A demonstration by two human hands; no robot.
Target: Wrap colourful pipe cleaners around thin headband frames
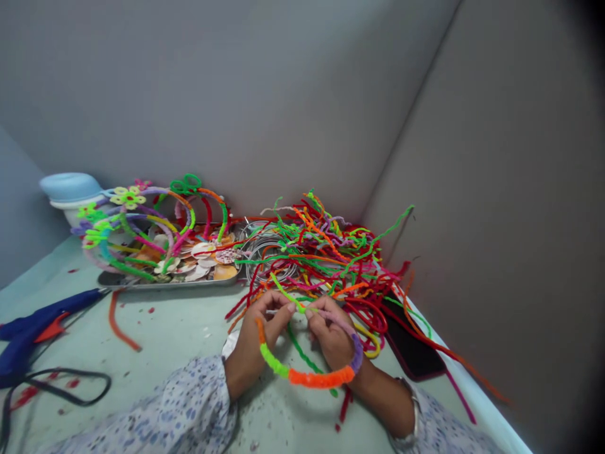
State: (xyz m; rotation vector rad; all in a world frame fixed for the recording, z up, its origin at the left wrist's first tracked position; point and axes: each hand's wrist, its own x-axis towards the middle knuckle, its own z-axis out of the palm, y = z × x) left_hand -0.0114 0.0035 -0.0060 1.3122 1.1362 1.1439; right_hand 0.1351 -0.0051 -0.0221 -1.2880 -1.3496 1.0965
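Observation:
My left hand (pixel 265 328) and my right hand (pixel 331 331) meet above the table, fingertips nearly touching. Both are closed on a curved headband (pixel 321 378) wrapped in orange, lime, purple and pale pink fuzzy stems, its arc hanging toward me. Between the fingertips is a lime pipe cleaner (pixel 283 289), with one end sticking up to the left. My left thumb and index finger pinch it near a small bend; my right thumb and finger pinch just beside that, where the pale pink part begins.
Finished-looking headbands (pixel 127 198) stand on a metal tray (pixel 165 285) of round discs at left. A blue glue gun (pixel 33 328) lies left, near a black cord (pixel 70 400). Tangled pipe cleaners (pixel 326 246) and wire coils (pixel 269 252) are ahead; a dark phone (pixel 416 350) is right.

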